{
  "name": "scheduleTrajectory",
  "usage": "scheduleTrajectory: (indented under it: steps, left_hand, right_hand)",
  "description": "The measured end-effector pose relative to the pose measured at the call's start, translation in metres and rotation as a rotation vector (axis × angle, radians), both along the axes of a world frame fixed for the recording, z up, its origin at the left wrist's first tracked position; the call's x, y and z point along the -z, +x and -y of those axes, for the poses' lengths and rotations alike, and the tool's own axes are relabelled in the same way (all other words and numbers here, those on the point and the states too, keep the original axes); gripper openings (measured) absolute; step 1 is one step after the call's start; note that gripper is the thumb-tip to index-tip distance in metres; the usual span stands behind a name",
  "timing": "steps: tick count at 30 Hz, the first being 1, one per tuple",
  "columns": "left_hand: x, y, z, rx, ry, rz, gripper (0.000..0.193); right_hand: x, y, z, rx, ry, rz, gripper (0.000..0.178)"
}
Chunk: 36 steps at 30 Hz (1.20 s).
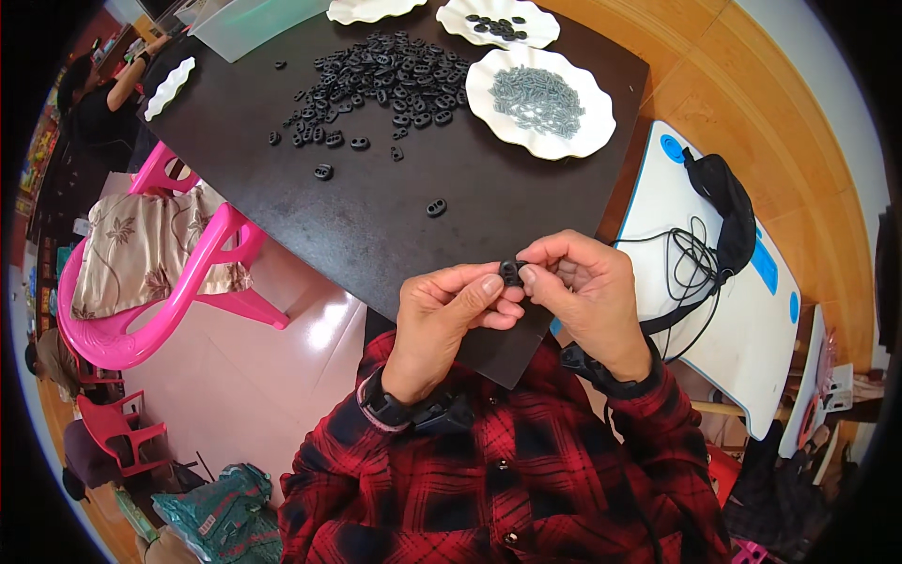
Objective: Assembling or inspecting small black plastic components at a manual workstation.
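Over the table's near corner, a small black two-hole cord lock piece (510,274) is pinched between my two hands. My left hand (449,305) grips it with thumb and fingers from the left. My right hand (590,291) closes on its right side; whether a second small part is in those fingertips is hidden. A loose black cord lock piece (436,208) lies just beyond my hands, and another cord lock piece (324,172) sits farther left. Behind them spreads a big pile of the same black pieces (385,75).
A scalloped white plate (601,127) with small grey springs (537,99) stands at the right of the dark table (376,230). Behind it, another white plate (540,33) holds black oval pieces. A pink chair (211,273) is at left; a white board (742,348) with black cord is at right.
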<state>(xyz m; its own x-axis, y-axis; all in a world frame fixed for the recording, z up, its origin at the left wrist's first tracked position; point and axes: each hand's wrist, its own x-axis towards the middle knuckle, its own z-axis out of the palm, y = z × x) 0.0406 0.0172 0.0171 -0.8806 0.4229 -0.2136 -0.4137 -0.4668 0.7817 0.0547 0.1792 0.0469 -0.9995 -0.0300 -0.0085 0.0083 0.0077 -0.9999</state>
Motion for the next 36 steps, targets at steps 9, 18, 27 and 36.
scheduleTrajectory:
  steps: [9,18,27,36]
  left_hand:
    - [0.0032,0.0011,0.0001,0.04,-0.012,0.002,0.02]
    - [0.0055,0.0036,-0.0008,0.013,-0.025,-0.005,0.017]
    - [0.0063,0.0015,0.0002,0.026,-0.008,-0.015,0.017]
    - [0.0099,0.0013,-0.0008,0.017,-0.039,-0.06,0.015]
  right_hand:
    - [-0.0045,0.0012,0.0021,-0.004,0.01,0.013,0.011]
    - [0.0012,0.0021,-0.0015,0.002,0.172,-0.126,0.012]
    - [-0.004,0.0014,-0.0031,-0.012,0.209,-0.117,0.011]
    - [0.0036,0.0024,0.0008,0.031,0.372,-0.293,0.012]
